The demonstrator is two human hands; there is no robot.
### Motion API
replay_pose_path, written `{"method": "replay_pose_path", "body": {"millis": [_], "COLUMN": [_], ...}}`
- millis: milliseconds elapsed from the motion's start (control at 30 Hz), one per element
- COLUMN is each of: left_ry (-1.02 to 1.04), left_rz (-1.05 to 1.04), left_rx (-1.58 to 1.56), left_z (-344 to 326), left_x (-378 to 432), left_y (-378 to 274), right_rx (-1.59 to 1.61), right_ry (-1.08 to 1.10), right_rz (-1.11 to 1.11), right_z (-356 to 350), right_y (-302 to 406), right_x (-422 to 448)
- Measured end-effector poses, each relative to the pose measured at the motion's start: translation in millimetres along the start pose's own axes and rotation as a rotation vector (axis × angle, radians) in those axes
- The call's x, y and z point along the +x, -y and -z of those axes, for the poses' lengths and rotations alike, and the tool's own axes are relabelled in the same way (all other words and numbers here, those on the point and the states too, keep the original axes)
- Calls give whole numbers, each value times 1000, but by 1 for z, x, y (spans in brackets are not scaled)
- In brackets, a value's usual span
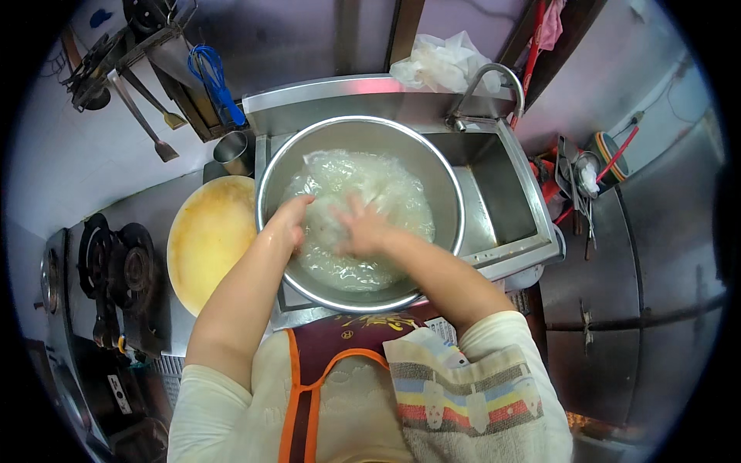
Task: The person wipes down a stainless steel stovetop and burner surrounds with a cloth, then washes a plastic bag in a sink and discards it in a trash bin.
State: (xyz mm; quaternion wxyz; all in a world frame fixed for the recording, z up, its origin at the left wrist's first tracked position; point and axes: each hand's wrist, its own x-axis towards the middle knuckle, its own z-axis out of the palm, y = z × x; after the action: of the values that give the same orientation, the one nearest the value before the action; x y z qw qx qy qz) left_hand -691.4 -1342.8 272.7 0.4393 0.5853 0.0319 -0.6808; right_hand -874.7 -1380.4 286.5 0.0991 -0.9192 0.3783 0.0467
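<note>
A large round stainless-steel basin (443,173) stands in front of me, over the left part of a metal sink unit. In it lies a glossy, translucent, pale greenish-white mass (399,197) with wet, wrinkled highlights; whether it is a food or a plastic sheet in water, I cannot tell. My right hand (365,226) is blurred, with fingers spread, and touches the middle of this mass. Inside the basin's left side is my left hand (291,223), thumb and fingers apart, at the edge of the mass. I see nothing gripped in either hand.
Right of the basin is a sink compartment (486,185) with a curved faucet (492,72). A round yellowed board (211,243), a steel cup (231,151) and a gas burner (137,269) are on the left. Spatulas (165,150) and a blue whisk (214,81) hang above. Utensils (579,168) stand at right.
</note>
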Motion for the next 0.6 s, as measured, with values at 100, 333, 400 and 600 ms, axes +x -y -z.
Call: {"method": "replay_pose_path", "body": {"millis": [100, 333, 400, 600], "left_ry": [-192, -174, -209, 615], "left_rz": [-20, 61, 27, -201], "left_rx": [113, 138, 99, -171], "left_z": [-20, -32, -42, -53], "left_x": [-22, -26, -51, -38], "left_y": [1, 0, -3, 5], "right_rx": [-11, 1493, 1789, 2401], "right_ry": [304, 59, 64, 95], "right_rz": [353, -169, -139, 85], "right_z": [-11, 8, 50, 84], "right_y": [17, -33, -14, 13], "right_x": [0, 37, 23, 9]}}
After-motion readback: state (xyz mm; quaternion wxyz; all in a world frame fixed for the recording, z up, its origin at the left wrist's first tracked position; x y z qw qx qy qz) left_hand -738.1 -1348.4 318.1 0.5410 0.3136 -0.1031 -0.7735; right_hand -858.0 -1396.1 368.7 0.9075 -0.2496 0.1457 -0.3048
